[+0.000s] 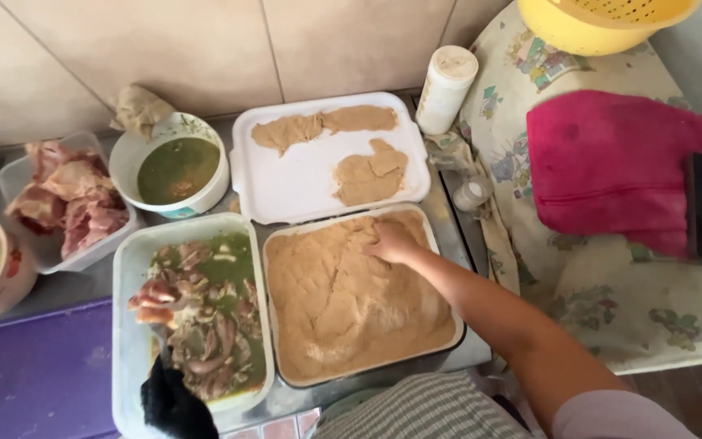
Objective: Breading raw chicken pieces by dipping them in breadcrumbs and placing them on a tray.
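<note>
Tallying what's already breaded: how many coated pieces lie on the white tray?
3, as far as shows: two side by side along the far edge of the white tray, coated piece and coated piece, and one coated piece nearer the right; that one may be two overlapping.

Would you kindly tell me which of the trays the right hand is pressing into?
The crumb-filled tray nearest the person; the right hand presses its far corner, not the white tray behind it.

Your right hand [390, 241] has its fingertips buried in the crumb tray [282, 244], your left hand [156, 302] blurs above the marinade tray [123, 268], and the yellow colander [611, 20] and patterned bowl [10, 289] run off frame.
</note>
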